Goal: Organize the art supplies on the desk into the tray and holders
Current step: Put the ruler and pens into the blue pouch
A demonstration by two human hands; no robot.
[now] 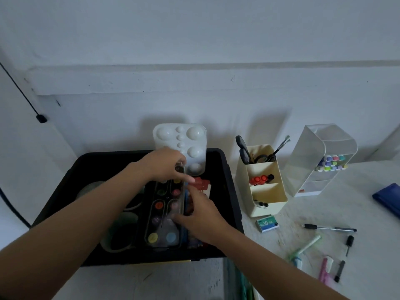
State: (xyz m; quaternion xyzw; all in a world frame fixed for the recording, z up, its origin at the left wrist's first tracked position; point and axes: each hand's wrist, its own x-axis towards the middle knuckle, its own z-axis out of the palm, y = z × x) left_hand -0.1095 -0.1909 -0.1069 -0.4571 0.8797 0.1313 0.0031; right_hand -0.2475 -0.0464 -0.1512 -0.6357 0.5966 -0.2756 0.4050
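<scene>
A black tray (229, 191) stands on the desk and holds a watercolour paint set (162, 224) with round colour pans under a clear lid. My left hand (164, 163) grips the far end of the paint set. My right hand (199, 217) holds its near right edge, fingers curled on it. A white mixing palette (190, 137) leans upright at the tray's back wall. Tape rolls (121, 234) lie in the tray's left part. A red item (202, 185) sits right of the paint set.
A cream holder (266, 191) with scissors and red markers stands right of the tray. Beside it is a clear holder (320, 154) with pastel markers. A staples box (267, 223), a black pen (331, 228), several loose markers (309, 245) and a blue case (389, 198) lie on the desk.
</scene>
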